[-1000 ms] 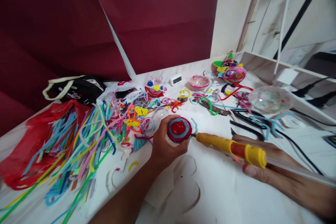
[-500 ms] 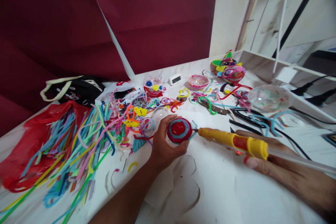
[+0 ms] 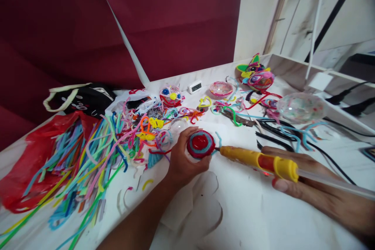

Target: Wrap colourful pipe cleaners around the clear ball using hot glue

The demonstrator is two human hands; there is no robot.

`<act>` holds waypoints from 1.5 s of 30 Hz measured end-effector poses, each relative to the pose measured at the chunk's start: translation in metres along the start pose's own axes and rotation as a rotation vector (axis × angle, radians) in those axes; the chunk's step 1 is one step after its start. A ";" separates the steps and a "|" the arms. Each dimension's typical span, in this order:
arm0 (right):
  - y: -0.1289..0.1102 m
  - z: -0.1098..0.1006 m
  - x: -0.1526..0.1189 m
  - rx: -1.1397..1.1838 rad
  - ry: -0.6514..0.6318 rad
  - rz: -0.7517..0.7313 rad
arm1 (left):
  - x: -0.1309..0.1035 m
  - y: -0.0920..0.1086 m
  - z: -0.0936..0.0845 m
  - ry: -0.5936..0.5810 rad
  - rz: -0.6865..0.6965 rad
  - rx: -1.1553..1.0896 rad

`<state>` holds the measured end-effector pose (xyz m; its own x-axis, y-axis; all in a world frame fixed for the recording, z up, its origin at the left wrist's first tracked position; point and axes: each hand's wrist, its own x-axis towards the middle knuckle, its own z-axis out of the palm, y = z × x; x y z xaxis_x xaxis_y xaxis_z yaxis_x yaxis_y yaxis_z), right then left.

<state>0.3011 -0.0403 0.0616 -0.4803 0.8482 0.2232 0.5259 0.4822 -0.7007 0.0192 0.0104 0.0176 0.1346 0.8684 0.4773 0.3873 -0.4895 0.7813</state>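
My left hand (image 3: 185,162) curls around a round piece (image 3: 200,144) coiled in red and light blue pipe cleaner, thumb and fingers on its sides. In my right hand (image 3: 304,179) is a yellow hot glue gun (image 3: 260,160), a clear glue stick (image 3: 331,181) coming out of its back. The gun's dark nozzle points left and meets, or nearly meets, the right edge of the coiled piece. Just beyond the nozzle, a short light blue pipe cleaner (image 3: 218,140) lies by the piece. Part of my right hand is hidden behind the gun.
At left, a red plastic bag (image 3: 22,177) spills many pipe cleaners (image 3: 96,164). Behind are a black pouch (image 3: 90,103), a small digital clock (image 3: 195,87) and a clear bowl (image 3: 221,89). Dark pliers (image 3: 275,131), a clear dome (image 3: 301,107) and cables (image 3: 334,158) lie at right.
The glue gun's nozzle has shifted slightly left and down, closer to the coiled piece's edge. My left hand keeps the same grip.
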 end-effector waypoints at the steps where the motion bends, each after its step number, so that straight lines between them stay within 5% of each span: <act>1: 0.000 0.001 -0.002 -0.008 0.015 0.016 | 0.000 0.000 0.000 -0.001 0.004 0.008; 7: 0.009 0.011 -0.019 -0.069 0.089 0.201 | -0.002 0.001 0.001 -0.009 0.006 0.045; 12: 0.021 0.010 -0.020 -0.118 0.011 0.121 | -0.003 0.000 0.001 -0.021 0.007 0.047; 19: 0.006 0.011 -0.019 -0.017 0.106 0.263 | -0.002 0.003 0.000 -0.039 -0.042 -0.007; 29: -0.008 -0.006 0.003 0.149 0.069 0.072 | -0.002 0.001 -0.001 -0.068 -0.117 -0.194; 45: -0.007 -0.006 -0.001 0.116 0.125 0.079 | -0.002 0.003 -0.002 -0.147 -0.245 -0.480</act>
<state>0.3025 -0.0430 0.0706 -0.3461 0.9066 0.2415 0.4705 0.3904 -0.7913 0.0180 0.0068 0.0199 0.2324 0.9465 0.2238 -0.0308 -0.2229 0.9744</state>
